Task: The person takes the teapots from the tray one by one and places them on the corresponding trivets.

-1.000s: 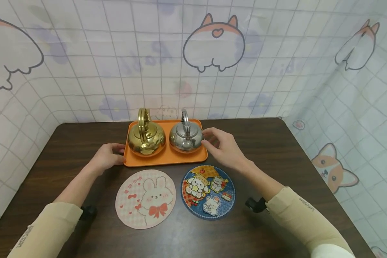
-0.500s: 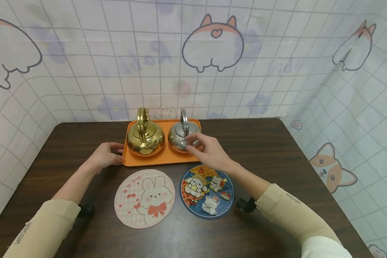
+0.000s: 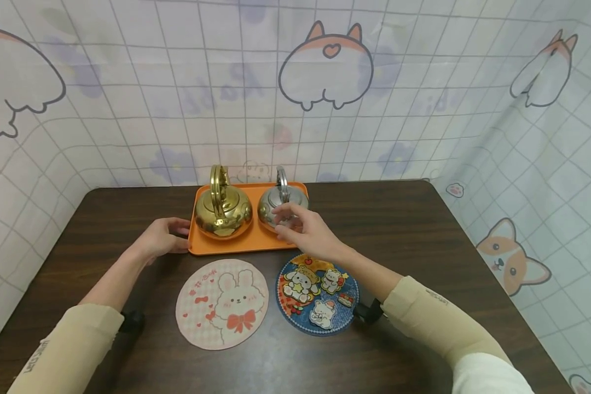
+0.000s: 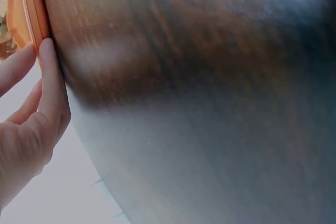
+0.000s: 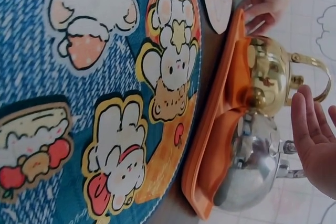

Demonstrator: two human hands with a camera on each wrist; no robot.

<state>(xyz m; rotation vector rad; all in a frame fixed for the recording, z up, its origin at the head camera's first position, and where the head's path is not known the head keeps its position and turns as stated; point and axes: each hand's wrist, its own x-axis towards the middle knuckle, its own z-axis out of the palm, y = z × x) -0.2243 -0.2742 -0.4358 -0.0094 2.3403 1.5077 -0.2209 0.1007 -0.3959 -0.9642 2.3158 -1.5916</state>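
An orange tray (image 3: 256, 241) lies at the back of the dark wooden table. On its left side stands a gold kettle (image 3: 233, 216), and a silver kettle (image 3: 267, 210) stands on its right, both with handles raised. My left hand (image 3: 162, 238) holds the tray's left end; thumb and finger pinch the rim in the left wrist view. My right hand (image 3: 307, 232) hovers before the silver kettle with loosely bent fingers and nothing in them. It covers part of that kettle's front in the head view. In the right wrist view its fingers (image 5: 310, 116) stand apart from both kettles.
Nearer than the tray lie two round mats: a pink one with a rabbit (image 3: 221, 323) and a blue one with cartoon animals (image 3: 302, 323). A patterned white curtain (image 3: 256, 131) hangs close behind the table's back edge.
My right hand has moved left, from the right side of the silver kettle to in front of it. The left hand, tray and kettles have stayed in place.
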